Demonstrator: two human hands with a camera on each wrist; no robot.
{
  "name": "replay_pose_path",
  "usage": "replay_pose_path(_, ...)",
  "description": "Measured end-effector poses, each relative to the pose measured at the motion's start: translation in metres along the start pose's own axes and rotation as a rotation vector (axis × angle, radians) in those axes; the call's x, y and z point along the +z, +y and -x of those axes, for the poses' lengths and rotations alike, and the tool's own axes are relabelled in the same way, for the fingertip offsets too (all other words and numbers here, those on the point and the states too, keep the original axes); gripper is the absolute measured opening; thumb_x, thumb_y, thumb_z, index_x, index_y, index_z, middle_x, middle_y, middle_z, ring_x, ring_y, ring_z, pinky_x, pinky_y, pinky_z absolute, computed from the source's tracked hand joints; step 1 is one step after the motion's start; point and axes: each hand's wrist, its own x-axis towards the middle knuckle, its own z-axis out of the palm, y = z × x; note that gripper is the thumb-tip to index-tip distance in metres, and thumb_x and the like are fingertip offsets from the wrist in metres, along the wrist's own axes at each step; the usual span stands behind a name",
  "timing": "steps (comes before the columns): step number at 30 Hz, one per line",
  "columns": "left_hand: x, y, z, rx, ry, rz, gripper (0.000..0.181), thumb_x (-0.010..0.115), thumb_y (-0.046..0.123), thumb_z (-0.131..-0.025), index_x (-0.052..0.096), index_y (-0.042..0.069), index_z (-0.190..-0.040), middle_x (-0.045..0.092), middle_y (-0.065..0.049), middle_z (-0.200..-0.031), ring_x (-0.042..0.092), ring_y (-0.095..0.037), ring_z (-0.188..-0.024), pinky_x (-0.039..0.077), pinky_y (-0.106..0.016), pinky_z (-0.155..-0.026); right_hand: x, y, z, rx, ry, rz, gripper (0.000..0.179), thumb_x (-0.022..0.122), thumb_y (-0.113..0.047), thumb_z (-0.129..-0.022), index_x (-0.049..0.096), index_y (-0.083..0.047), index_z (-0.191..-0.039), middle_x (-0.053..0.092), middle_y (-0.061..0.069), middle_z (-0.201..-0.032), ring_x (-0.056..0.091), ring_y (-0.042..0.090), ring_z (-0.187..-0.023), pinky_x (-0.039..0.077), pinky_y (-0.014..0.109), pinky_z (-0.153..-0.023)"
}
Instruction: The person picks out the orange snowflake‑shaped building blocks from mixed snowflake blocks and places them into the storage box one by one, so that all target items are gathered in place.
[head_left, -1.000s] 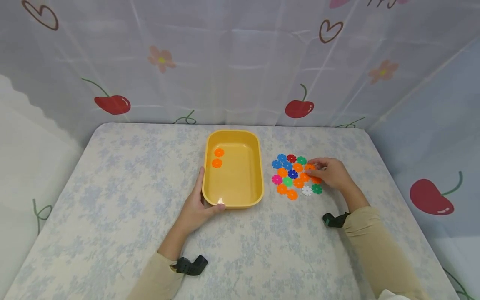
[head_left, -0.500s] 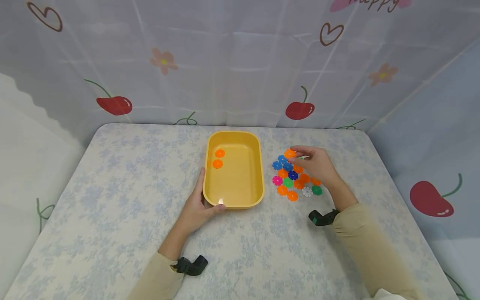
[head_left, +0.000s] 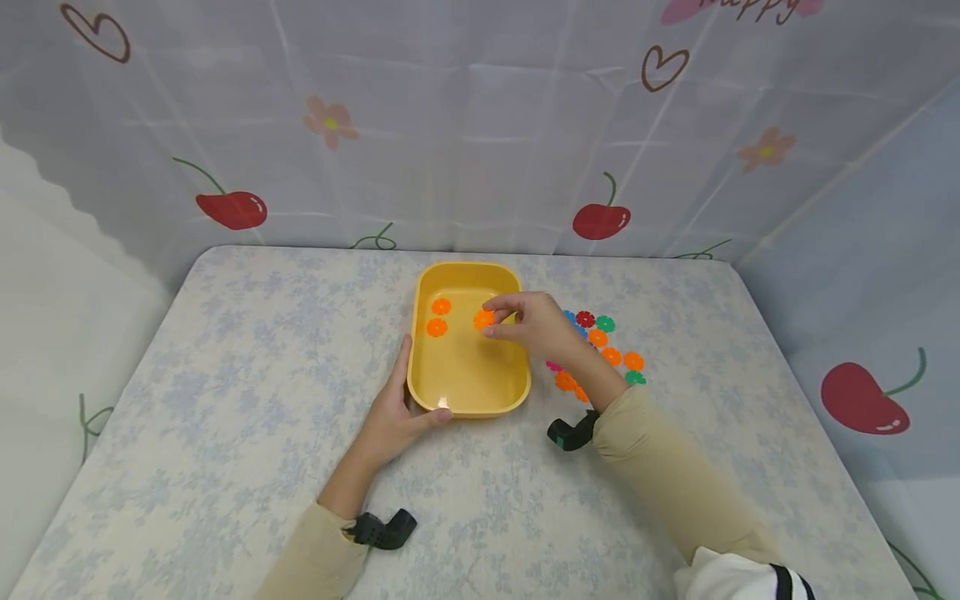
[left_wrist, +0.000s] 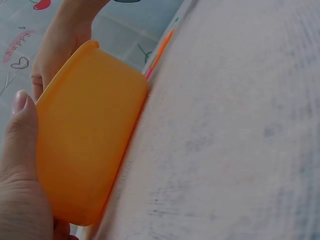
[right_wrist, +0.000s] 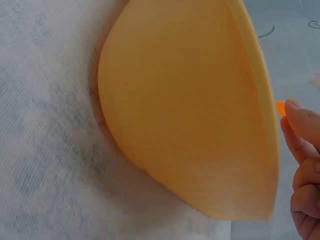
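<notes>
A yellow plastic tray (head_left: pixel 468 398) stands on the table, and my left hand (head_left: pixel 392 423) grips its near left corner, thumb at the front rim. In the left wrist view that thumb (left_wrist: pixel 21 135) lies against the tray's wall. Over the tray's right half, my right hand (head_left: pixel 542 327) pinches an orange snowflake disc (head_left: pixel 483 319) between thumb and fingertips. The right wrist view has the pinched disc (right_wrist: pixel 281 108) just beyond the rim. Two more orange snowflake discs, one behind the other (head_left: pixel 441 307), lie in the tray's left part.
Right of the tray lies a spread of loose snowflake discs, among them a red disc (head_left: pixel 585 319), a green disc (head_left: pixel 605 323) and several orange ones; my right forearm hides part of it. A printed curtain (head_left: pixel 480 150) hangs behind the patterned table (head_left: pixel 247 400).
My right hand, pinching the orange disc, has moved left from the loose discs to above the tray. The left hand stays in place at the tray's corner.
</notes>
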Motion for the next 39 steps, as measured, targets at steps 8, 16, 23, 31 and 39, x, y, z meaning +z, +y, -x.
replay_pose_path(8, -0.001, 0.001, 0.0, -0.025, -0.009, -0.002, 0.12, 0.082, 0.023, -0.084, -0.011, 0.034, -0.158, -0.001, 0.005, -0.168, 0.019, -0.02, -0.153, 0.024, -0.044, -0.121, 0.035, -0.015, -0.022, -0.004, -0.093, 0.144, 0.036, 0.082, -0.029, -0.083, 0.073, -0.012, -0.113, 0.07, -0.001, -0.093, 0.059, 0.018, -0.086, 0.053, 0.025, -0.074)
replay_pose_path(16, -0.001, -0.001, -0.001, -0.017, 0.004, -0.03, 0.119, 0.082, 0.029, -0.083, -0.008, 0.032, -0.16, 0.0, 0.012, -0.167, 0.017, -0.015, -0.153, 0.022, -0.044, -0.122, 0.057, -0.018, -0.033, -0.045, -0.117, 0.238, 0.034, 0.083, -0.033, -0.081, 0.074, -0.009, -0.104, 0.07, -0.003, -0.087, 0.062, 0.015, -0.082, 0.054, 0.026, -0.078)
replay_pose_path(23, -0.001, 0.002, 0.0, -0.035, 0.005, -0.031, 0.121, 0.083, 0.033, -0.081, -0.008, 0.032, -0.16, -0.001, 0.013, -0.167, 0.015, -0.015, -0.154, 0.02, -0.046, -0.123, 0.069, -0.015, -0.035, -0.075, -0.139, 0.283, 0.028, 0.082, -0.035, -0.081, 0.074, -0.013, -0.096, 0.068, -0.006, -0.078, 0.061, 0.012, -0.074, 0.051, 0.024, -0.072)
replay_pose_path(31, -0.001, 0.002, 0.0, -0.04, 0.018, -0.034, 0.121, 0.084, 0.03, -0.081, -0.007, 0.031, -0.16, -0.001, 0.012, -0.167, 0.014, -0.013, -0.154, 0.02, -0.045, -0.123, 0.074, -0.014, -0.037, -0.126, -0.116, 0.337, 0.022, 0.08, -0.033, -0.084, 0.076, -0.014, -0.094, 0.068, -0.006, -0.077, 0.06, 0.013, -0.073, 0.049, 0.024, -0.068)
replay_pose_path(39, -0.001, 0.002, 0.0, -0.035, 0.007, -0.036, 0.12, 0.083, 0.029, -0.082, -0.008, 0.032, -0.16, -0.002, 0.012, -0.167, 0.012, -0.016, -0.154, 0.02, -0.047, -0.123, 0.075, -0.016, -0.037, -0.163, -0.11, 0.396, 0.013, 0.077, -0.028, -0.088, 0.076, -0.015, -0.088, 0.071, -0.007, -0.082, 0.059, 0.012, -0.072, 0.048, 0.023, -0.066)
